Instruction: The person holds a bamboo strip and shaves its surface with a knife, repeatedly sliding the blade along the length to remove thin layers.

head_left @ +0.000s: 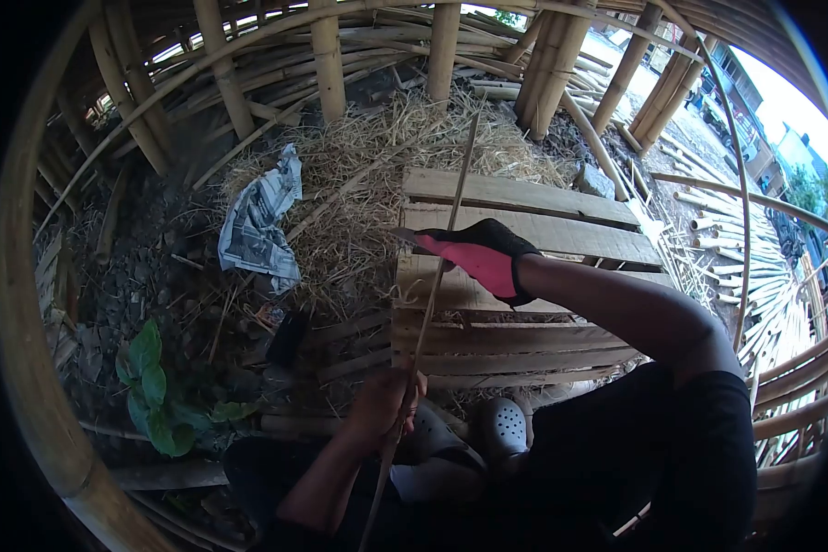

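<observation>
A long, thin bamboo strip (430, 317) runs slantwise from my lap up past the wooden slats. My bare left hand (384, 405) is closed around its lower part, just above my legs. Higher up, my right hand (483, 258) wears a pink and black glove and is closed, its fingers at the strip. A short flat knife blade (405, 235) sticks out to the left of the glove, across the strip; its handle is hidden in the hand. Beneath the right hand lies a slatted wooden pallet (524, 191).
Crumpled newspaper (262, 221) lies on straw (350, 184) to the left. A green leafy plant (152, 396) grows at lower left. Bamboo posts (327, 60) and a curved bamboo pole (41, 414) surround me. Stacked bamboo poles (736, 262) lie outside at right. My grey clogs (506, 426) are below.
</observation>
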Available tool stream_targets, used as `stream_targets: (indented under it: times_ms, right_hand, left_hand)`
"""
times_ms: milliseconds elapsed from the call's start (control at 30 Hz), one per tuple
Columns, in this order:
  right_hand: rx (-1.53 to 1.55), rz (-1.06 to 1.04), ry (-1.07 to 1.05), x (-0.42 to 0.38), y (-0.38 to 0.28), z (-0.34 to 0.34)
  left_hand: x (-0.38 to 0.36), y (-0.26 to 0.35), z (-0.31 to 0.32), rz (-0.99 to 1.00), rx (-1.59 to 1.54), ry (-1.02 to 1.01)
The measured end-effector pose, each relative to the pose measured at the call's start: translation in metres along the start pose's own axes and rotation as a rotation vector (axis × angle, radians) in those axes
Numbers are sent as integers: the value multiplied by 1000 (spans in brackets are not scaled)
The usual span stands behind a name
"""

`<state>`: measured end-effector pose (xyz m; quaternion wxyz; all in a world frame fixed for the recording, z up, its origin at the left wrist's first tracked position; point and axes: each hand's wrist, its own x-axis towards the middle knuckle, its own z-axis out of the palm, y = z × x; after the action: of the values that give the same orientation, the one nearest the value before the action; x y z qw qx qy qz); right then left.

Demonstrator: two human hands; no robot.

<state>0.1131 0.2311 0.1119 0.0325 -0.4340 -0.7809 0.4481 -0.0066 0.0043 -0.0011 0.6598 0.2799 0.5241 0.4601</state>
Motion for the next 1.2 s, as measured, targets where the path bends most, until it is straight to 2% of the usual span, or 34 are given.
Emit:
stream_targets:
  times_ms: [133, 200, 233, 300, 333, 367, 400, 433, 467, 500, 533, 600, 733, 767, 800, 833, 867, 933, 1100, 1200]
  right_hand:
    - [-112, -44, -83, 7, 4, -3]
    - [-10, 100, -99, 6, -1, -5]
    - [-11, 100, -101, 5, -5, -8]
    - [244, 72, 68, 3, -14, -18]
    - [310, 9, 156, 13, -12, -25]
    - [348, 86, 216, 18, -10, -40]
    - [296, 78, 295, 19, -16, -51]
    - [519, -93, 334, 56, 16, -58]
    - [531, -11, 367, 76, 30, -75]
    - [523, -88, 381, 77, 36, -86]
    - [515, -164, 395, 79, 43, -95]
    - [553, -171, 442, 101, 67, -105]
    - [588, -184, 543, 93, 68, -100]
    - [588, -183, 543, 85, 65, -106]
    - [494, -61, 348, 69, 58, -116]
    - [397, 58, 151, 57, 52, -123]
    - [396, 58, 150, 52, 48, -127]
    - [174, 41, 208, 48, 43, -131]
    - [383, 156, 317, 43, 59, -103]
    - [386, 223, 210, 21, 44, -105]
  left_hand:
    - [-4, 2, -4, 124, 196, -26]
    - [-2, 0, -9, 105, 107, -158]
    - [0, -1, -7, 105, 106, -157]
    - [4, -5, 1, 111, -198, 18]
    - [5, -6, 0, 111, -201, 18]
    - [5, -5, -4, 106, -225, -1]
    - [6, -5, -7, 101, -249, -21]
    - [6, -6, -11, 104, -250, -22]
    - [5, -8, -15, 12, -204, -132]
    - [5, -8, -17, -81, -156, -241]
    - [0, -3, -13, -81, -154, -243]
    - [-14, 9, -2, -229, -195, -377]
    - [-22, 2, 10, -255, -213, -366]
    - [-26, 6, 18, -204, -216, -231]
    - [-29, 10, 24, -154, -218, -97]
    - [-28, 9, 22, -156, -220, -97]
    - [-26, 7, 16, -162, -237, -129]
    - [-22, 6, 10, -167, -254, -161]
    - [-22, 11, 18, -175, -144, -20]
    - [-23, 10, 15, -172, -112, -47]
